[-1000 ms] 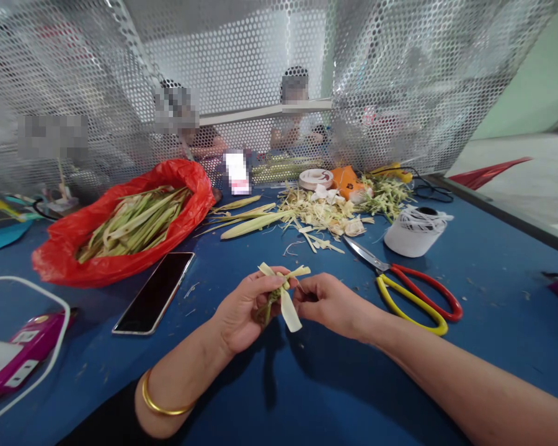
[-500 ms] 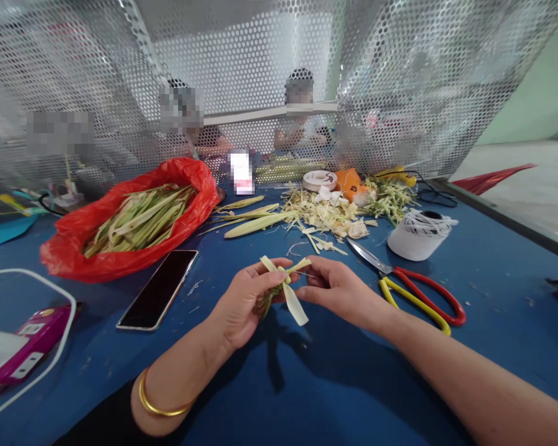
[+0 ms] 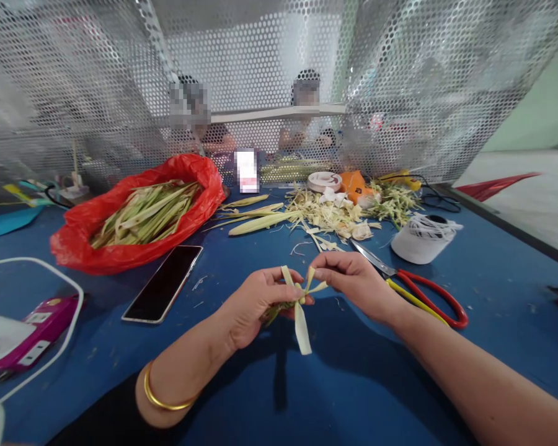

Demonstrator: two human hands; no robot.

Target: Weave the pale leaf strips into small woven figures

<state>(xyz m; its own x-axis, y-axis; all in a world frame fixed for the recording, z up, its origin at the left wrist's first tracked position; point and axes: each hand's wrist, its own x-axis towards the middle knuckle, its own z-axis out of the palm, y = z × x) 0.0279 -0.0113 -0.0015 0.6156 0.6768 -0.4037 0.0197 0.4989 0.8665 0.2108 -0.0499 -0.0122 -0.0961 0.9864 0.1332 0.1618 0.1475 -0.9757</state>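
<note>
My left hand [image 3: 272,294] is closed around a small woven piece of pale leaf strips [image 3: 301,322], with its thumb pressed on the knotted middle. Several strip ends stick out of the piece, and a broad one hangs down over the blue table. The greener lower part lies mostly hidden in my palm. On the other side, my right hand [image 3: 346,279] pinches the tip of one short strip that points up and right. Scissors [image 3: 400,274] with red and yellow handles lie just beyond my right wrist.
A red plastic bag [image 3: 79,251] of long leaves [image 3: 149,214] stands left, with a phone [image 3: 162,285] beside it. Trimmings [image 3: 325,210], a tape roll [image 3: 324,181] and a white thread spool [image 3: 418,241] lie behind my hands. A purple power strip [image 3: 32,334] sits left. People sit behind the perforated screen.
My right hand has moved up from beside the piece and now pinches a strip end. The woven piece has shifted slightly right and down, and its strips now stand further apart.
</note>
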